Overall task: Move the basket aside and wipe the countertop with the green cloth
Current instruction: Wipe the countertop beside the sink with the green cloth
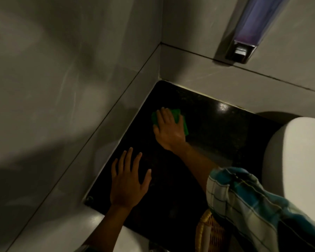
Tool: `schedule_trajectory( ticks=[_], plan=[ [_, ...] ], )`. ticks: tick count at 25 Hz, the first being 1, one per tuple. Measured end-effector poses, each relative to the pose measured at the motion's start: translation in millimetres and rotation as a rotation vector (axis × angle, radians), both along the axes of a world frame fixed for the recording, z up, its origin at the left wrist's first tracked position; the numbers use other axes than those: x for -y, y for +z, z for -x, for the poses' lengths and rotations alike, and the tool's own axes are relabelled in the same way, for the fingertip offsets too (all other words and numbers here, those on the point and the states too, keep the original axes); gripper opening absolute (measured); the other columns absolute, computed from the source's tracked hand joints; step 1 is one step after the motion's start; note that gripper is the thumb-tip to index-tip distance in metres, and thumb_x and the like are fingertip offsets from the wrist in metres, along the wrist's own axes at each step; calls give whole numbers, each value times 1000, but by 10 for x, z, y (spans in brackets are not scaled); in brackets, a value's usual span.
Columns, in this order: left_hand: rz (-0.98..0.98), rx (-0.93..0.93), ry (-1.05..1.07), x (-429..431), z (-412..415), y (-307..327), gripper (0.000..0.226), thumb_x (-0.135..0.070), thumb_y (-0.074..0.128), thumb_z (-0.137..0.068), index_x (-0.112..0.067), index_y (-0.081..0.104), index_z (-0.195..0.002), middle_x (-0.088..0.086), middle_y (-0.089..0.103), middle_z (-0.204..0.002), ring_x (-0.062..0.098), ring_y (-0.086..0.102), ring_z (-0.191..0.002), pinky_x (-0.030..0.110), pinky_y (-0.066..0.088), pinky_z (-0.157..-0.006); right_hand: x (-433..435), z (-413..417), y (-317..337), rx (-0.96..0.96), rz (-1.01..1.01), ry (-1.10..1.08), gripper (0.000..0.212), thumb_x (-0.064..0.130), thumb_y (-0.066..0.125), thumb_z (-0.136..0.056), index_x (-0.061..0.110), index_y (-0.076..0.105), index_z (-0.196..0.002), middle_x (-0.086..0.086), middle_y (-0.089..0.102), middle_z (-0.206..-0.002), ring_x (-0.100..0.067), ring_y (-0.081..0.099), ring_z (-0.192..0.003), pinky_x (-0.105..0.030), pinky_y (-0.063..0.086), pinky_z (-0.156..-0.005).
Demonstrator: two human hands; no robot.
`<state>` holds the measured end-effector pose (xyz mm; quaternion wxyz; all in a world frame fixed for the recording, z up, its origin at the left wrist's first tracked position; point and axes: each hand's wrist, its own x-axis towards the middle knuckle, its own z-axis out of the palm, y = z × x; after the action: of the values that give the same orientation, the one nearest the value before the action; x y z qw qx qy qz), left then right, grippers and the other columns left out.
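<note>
A dim bathroom corner seen from above. A dark, glossy countertop point(216, 124) meets grey tiled walls. The right hand point(168, 129) lies flat, fingers spread, pressing a folded green cloth point(181, 118) onto the counter near the back corner. The left hand point(128, 180) rests open and empty, palm down, on the counter nearer the front edge. A checked sleeve point(244, 200) covers the right forearm. A woven basket point(210, 233) sits at the bottom edge, partly under that sleeve. A white basin point(295, 153) stands on the right. A wall-mounted soap dispenser point(251, 28) hangs above; no writing is legible anywhere.
</note>
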<state>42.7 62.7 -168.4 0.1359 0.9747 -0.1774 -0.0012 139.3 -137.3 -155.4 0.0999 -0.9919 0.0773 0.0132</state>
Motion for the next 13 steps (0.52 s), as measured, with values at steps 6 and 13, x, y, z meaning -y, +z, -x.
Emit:
schedule_trajectory(
  ticks=[6, 13],
  plan=[
    [-10, -24, -5, -30, 7, 42, 67, -62, 33, -89, -23, 42, -142, 10, 36, -155, 30, 31, -142, 52, 25, -115, 287, 1035, -100, -13, 120, -2, 59, 44, 26, -94, 23, 20, -149, -1, 24, -159, -17, 17, -147, -70, 16, -106],
    [-4, -33, -6, -15, 12, 6, 66, -62, 35, -89, -23, 39, -143, 9, 33, -156, 29, 28, -144, 52, 24, -116, 1065, 1279, 14, 1, -117, -775, 61, 45, 24, -95, 17, 18, -149, -14, 18, -159, -34, 11, -147, -70, 5, -110]
  ],
)
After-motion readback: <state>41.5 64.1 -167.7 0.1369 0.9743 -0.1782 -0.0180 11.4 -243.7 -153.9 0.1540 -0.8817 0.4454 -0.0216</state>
